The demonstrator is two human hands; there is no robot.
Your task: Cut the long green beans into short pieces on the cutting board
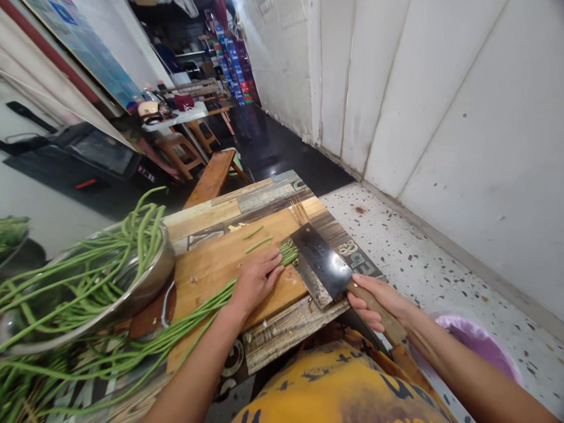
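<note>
My left hand (pixel 256 280) presses a bundle of long green beans (pixel 195 314) onto a wooden cutting board (pixel 205 263), fingers curled over it. The trimmed ends of the bundle stick out beyond my fingertips. In my right hand (pixel 382 297) is a cleaver (pixel 327 262), its wooden handle wrapped by my fingers. The broad dark blade is tilted beside the bean ends, near the board's right edge; whether it touches them I cannot tell. Two short bean pieces (pixel 258 244) lie farther up the board. A steel bowl (pixel 161 271) heaped with long beans stands at the left.
The board rests on a patterned table (pixel 277 344). Thin brown sticks (pixel 299 211) lie at its far right. More greens fill a pot (pixel 33 251) at the far left. A lined purple bin (pixel 483 346) is on the speckled floor at right. A wooden bench (pixel 211 177) stands beyond the table.
</note>
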